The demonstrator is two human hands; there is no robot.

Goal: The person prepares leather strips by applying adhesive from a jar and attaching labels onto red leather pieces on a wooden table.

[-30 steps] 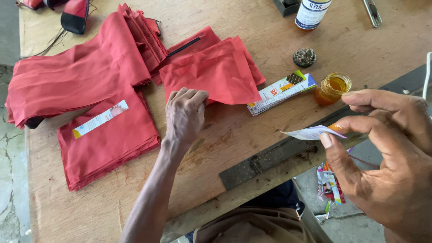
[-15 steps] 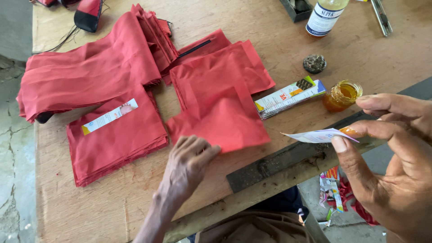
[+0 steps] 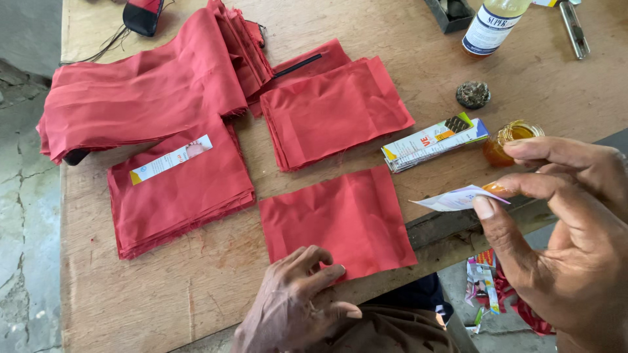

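Pinching a paper label (image 3: pixel 458 197), right hand (image 3: pixel 562 242); left hand (image 3: pixel 294 304) flat, pressing red cloth (image 3: pixel 337 219).

A single red cloth piece (image 3: pixel 340 219) lies flat and roughly square at the lower middle of the frame, slightly skewed, with its lower edge near the table's front edge and fingertips resting on its lower left corner. A small white paper label (image 3: pixel 458 198) with faint coloured print is pinched level at the right of the frame, its free end pointing left.
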